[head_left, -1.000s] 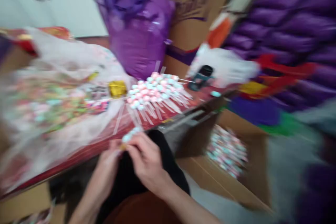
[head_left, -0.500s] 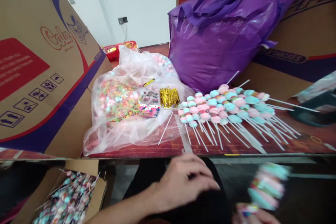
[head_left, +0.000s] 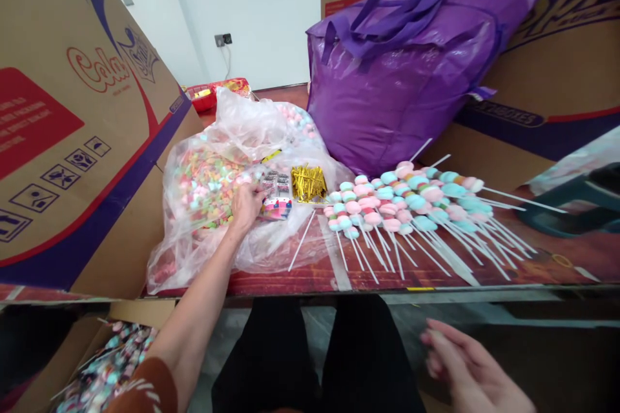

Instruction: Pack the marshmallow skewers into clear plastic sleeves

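The left hand (head_left: 246,206) has moved from above the lap to the printed packets (head_left: 278,206); whether its bent fingers grip one, I cannot tell. The right hand (head_left: 472,368) hangs half open beyond the table (head_left: 300,281), where marshmallow skewers (head_left: 372,204) lie beside gold ties (head_left: 309,184).

Single view from a camera worn on the person's head, facing forward and steeply down over the counter (head_left: 285,282). The counter's near edge crosses the lower part of the field, and the legs (head_left: 264,361) appear from above beneath it. The left hand (head_left: 247,204) lies left of centre, at middle range; the right hand (head_left: 469,364), at lower right, is closer to the lens and cut by the bottom border. The wall (head_left: 266,19) forms the background at top.
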`<move>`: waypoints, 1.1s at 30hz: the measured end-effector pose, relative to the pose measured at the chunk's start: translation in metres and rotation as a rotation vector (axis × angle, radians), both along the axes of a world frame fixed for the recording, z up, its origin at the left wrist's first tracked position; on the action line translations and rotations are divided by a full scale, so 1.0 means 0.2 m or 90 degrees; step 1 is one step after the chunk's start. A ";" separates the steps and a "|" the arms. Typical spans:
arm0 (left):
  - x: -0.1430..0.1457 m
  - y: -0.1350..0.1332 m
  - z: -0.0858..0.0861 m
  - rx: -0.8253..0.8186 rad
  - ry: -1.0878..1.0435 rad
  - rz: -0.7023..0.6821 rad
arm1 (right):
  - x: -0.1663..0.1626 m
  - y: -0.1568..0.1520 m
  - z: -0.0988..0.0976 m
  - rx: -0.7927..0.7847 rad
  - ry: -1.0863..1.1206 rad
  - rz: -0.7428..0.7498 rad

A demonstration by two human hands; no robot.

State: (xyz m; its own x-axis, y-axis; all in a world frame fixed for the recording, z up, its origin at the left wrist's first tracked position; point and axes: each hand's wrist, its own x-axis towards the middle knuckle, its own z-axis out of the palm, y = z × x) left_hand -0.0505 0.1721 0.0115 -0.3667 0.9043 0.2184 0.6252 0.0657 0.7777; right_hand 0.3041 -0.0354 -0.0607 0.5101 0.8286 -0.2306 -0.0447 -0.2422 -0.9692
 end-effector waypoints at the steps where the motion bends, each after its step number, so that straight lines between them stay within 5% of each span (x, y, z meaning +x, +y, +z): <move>1: 0.00 -0.01 0.01 0.012 -0.020 0.012 | -0.09 0.02 0.04 0.005 -0.019 0.037; 7: 0.15 -0.32 0.07 0.145 -0.189 0.003 | -0.66 0.15 0.30 0.114 0.037 0.301; 14: 0.39 -0.76 0.00 0.135 -0.407 -0.008 | -1.05 0.28 0.28 0.186 0.240 0.265; 20: 0.37 -0.88 -0.01 0.077 -0.665 -0.002 | -0.95 0.26 0.30 0.179 0.217 0.266; 26: 0.35 -0.90 0.03 -0.205 -1.049 -0.120 | -0.80 0.26 0.44 0.186 0.147 0.523; 33: 0.36 -0.86 0.05 -0.218 -1.217 -0.041 | -0.69 0.24 0.46 0.183 0.012 0.542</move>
